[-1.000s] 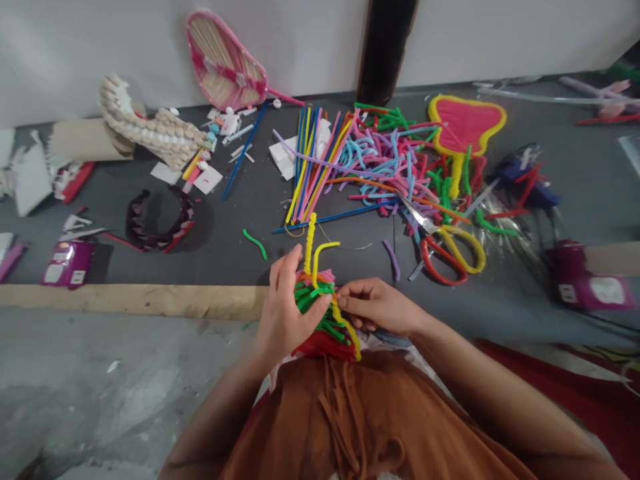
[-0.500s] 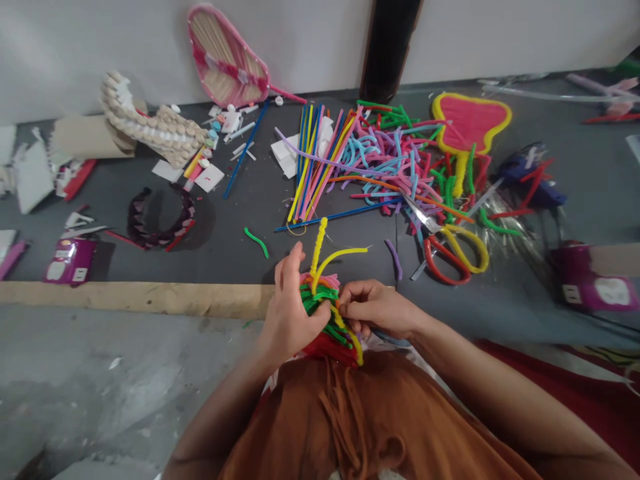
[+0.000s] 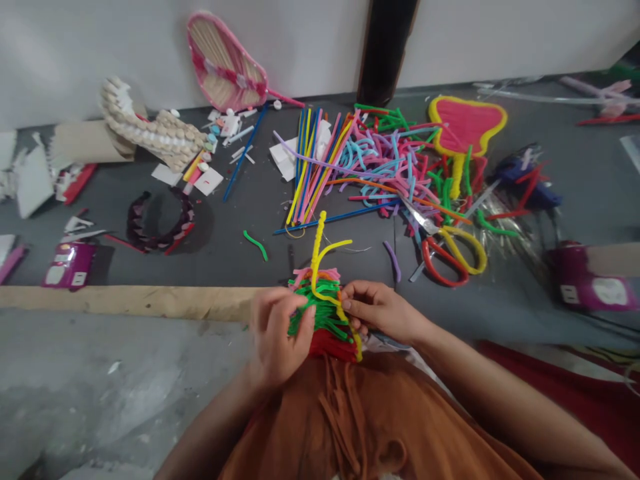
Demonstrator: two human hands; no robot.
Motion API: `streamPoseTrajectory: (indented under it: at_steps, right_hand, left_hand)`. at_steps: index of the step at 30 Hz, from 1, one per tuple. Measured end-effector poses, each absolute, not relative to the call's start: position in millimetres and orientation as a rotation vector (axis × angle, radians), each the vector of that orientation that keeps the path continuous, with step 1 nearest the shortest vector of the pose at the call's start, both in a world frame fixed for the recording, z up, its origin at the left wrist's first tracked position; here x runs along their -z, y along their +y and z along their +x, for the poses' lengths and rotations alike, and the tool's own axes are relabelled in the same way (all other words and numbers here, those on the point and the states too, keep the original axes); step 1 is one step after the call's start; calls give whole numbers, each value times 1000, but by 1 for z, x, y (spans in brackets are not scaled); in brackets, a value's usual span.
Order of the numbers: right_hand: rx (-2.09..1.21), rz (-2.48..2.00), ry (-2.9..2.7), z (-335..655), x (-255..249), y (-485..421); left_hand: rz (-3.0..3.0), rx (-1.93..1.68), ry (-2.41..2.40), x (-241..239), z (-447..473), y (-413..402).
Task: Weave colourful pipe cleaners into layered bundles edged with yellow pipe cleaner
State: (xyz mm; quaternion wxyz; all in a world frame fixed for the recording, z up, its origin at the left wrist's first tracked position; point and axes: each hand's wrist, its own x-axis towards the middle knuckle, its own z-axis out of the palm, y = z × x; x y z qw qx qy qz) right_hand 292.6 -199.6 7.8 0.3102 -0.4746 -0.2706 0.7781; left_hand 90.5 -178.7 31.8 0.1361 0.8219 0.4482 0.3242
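A pipe-cleaner craft (image 3: 325, 310) is held low at the table's front edge, against the brown garment. It has rows of pink, green and red pipe cleaners, with a yellow pipe cleaner (image 3: 330, 250) bent along its right edge and a twisted yellow stem (image 3: 319, 233) pointing away from me. At the craft's left side, my left hand (image 3: 280, 330) has its thumb and curled fingers closed on the green rows; its outer fingers are slightly blurred. My right hand (image 3: 377, 308) pinches the craft's right edge by the yellow pipe cleaner. Its fingertips are partly hidden.
Scissors (image 3: 445, 247) with red and yellow handles lie right of centre. Behind are a heap of cut pipe cleaners (image 3: 385, 157) and a bundle of long ones (image 3: 313, 167). A pink fan (image 3: 227, 63) leans on the wall; a pink-and-yellow shape (image 3: 467, 127) lies at right.
My left hand has moved left and toward me, its raised fingers curling in, uncovering more of the green rows. The loose yellow end now bends nearer the stem. My right hand stays at the edge.
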Motion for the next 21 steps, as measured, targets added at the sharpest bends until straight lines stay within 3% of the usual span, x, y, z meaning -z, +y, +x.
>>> streamPoseTrajectory:
  at_steps: [4,12,21]
  right_hand:
    - [-1998,-1275,-774,289,-13,-198]
    - [-1568,-1368,-1261,270,-25,-193]
    - [-988,-1270,-1724,272,-18,-198]
  left_hand:
    - [2341,-673,1122,-37,87,-193]
    - [2061,-581,1287,-42,84,-191]
    - [766,-503,1134,-51,87,-201]
